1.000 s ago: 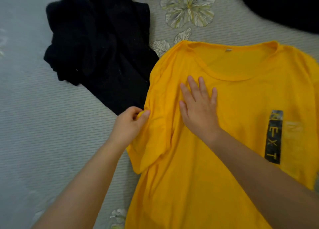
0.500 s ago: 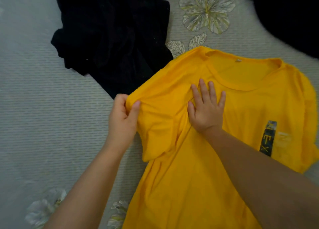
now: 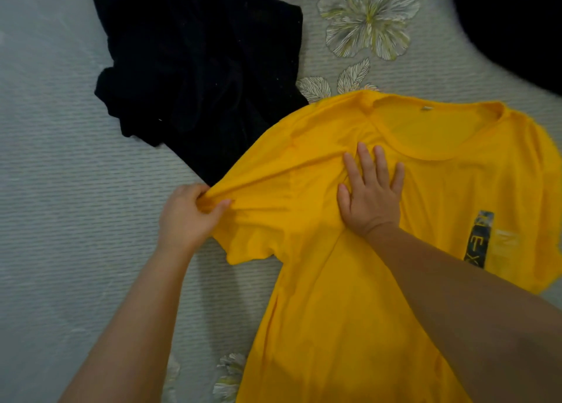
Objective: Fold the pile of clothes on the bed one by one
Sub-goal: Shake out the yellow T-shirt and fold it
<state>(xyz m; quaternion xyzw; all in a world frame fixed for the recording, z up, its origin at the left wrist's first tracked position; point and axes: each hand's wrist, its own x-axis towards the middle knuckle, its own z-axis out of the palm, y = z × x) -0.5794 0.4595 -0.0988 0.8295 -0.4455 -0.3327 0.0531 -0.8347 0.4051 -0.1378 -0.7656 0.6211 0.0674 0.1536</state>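
Observation:
A yellow T-shirt [image 3: 349, 305] lies face up on the bed, collar toward the far side, a dark printed strip on its chest at the right. My left hand [image 3: 185, 217] pinches the edge of the shirt's left sleeve and holds it stretched out to the left, just off the bed. My right hand [image 3: 369, 194] presses flat on the shirt's chest just below the collar, fingers straight and spread. A crumpled pile of black clothes [image 3: 197, 68] sits beyond the sleeve at the upper left.
The bed [image 3: 60, 220] is covered by a pale ribbed sheet with printed flowers. Another dark garment [image 3: 517, 22] fills the upper right corner.
My left hand has drawn the folded-in sleeve outward to the left, so it is now spread and taut. My right hand has stayed pressed on the chest.

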